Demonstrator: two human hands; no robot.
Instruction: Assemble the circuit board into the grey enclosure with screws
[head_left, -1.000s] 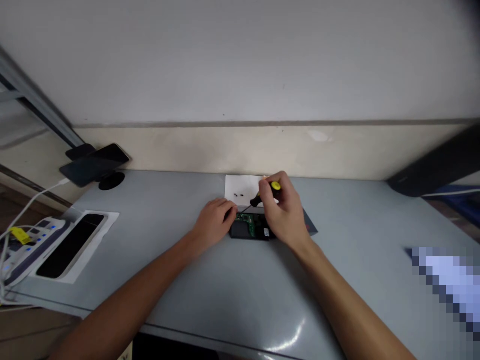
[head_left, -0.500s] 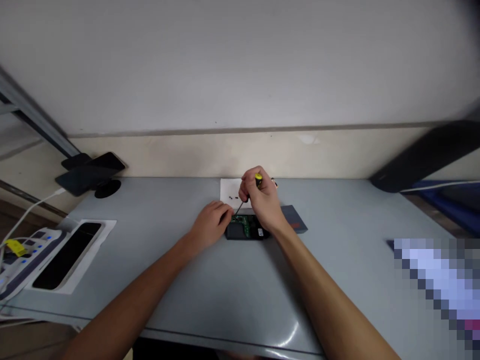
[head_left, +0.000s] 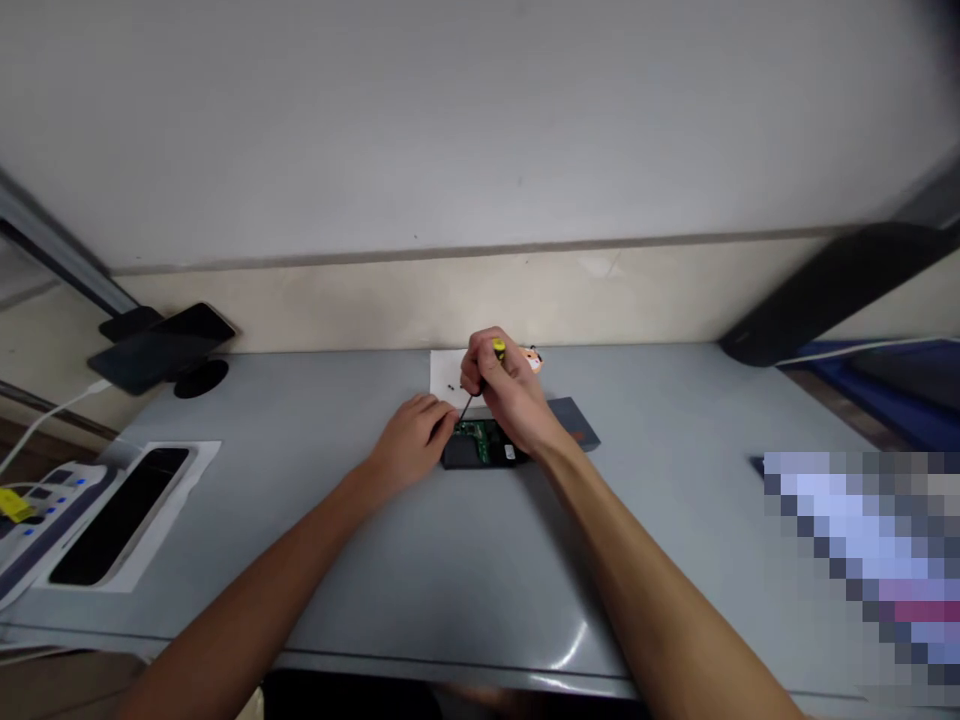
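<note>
My right hand [head_left: 504, 385] is wrapped round a small screwdriver [head_left: 499, 349] with a yellow-topped black handle. The thin shaft slants down to the left, and its tip meets the upper left part of an opened black device [head_left: 461, 455] with a green circuit board [head_left: 482, 437]. At the device's left edge, my left hand [head_left: 416, 432] grips it with bent fingers, the fingertips close to the screwdriver's tip. Behind the device lies a white sheet [head_left: 441, 366] with a few tiny dark pieces, apparently screws [head_left: 451, 387]. A flat dark grey panel [head_left: 576, 420] rests to the right, partly behind my right wrist.
An orange-and-white cartoon-like item [head_left: 533, 359] is behind my right hand. On the left are a phone on a stand [head_left: 165, 345], a phone lying on white paper [head_left: 124, 515] and a power strip [head_left: 56, 525]. A black cylinder [head_left: 795, 300] leans at the back right.
The whole view has shifted slightly, so the table's contents appear a little further left. More of the orange item shows. Both hands keep their places at the device, screwdriver still against it.
</note>
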